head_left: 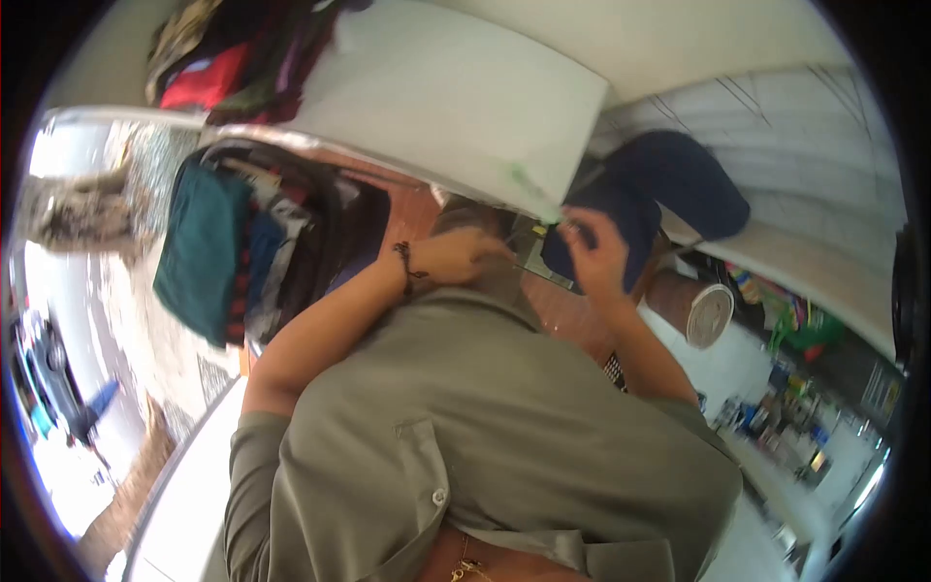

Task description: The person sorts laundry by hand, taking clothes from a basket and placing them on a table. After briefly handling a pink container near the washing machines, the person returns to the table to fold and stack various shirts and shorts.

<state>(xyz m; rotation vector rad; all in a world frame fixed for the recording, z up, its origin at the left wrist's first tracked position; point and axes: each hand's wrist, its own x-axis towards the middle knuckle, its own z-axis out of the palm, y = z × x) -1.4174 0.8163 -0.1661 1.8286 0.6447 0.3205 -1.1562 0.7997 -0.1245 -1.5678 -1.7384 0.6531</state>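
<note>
At the left, a teal fabric bag (199,247) stuffed with folded clothes stands near the forearm of the left hand (451,257), which wears a dark beaded bracelet (404,267) and is half curled, fingers pointing right, above the lap; whether it grips anything I cannot tell. Beyond it lies a smooth white tabletop (456,92). Right of centre, by the table's near corner, the right hand (572,221) is drawn to a narrow pinch, apparently at a small pale-green thing (551,219) right at the fingertips. A dark navy padded cushion (689,184) sits just beyond that hand, with a brown cylindrical container with a pale rim (708,315) farther right. Such a slight pinch could let the small thing slip into the dark gap below the corner, or the table edge could knock it loose. Blur hides its shape, the left fingertips are unclear, and the outer scene is cut off by the lens's dark rim.
</note>
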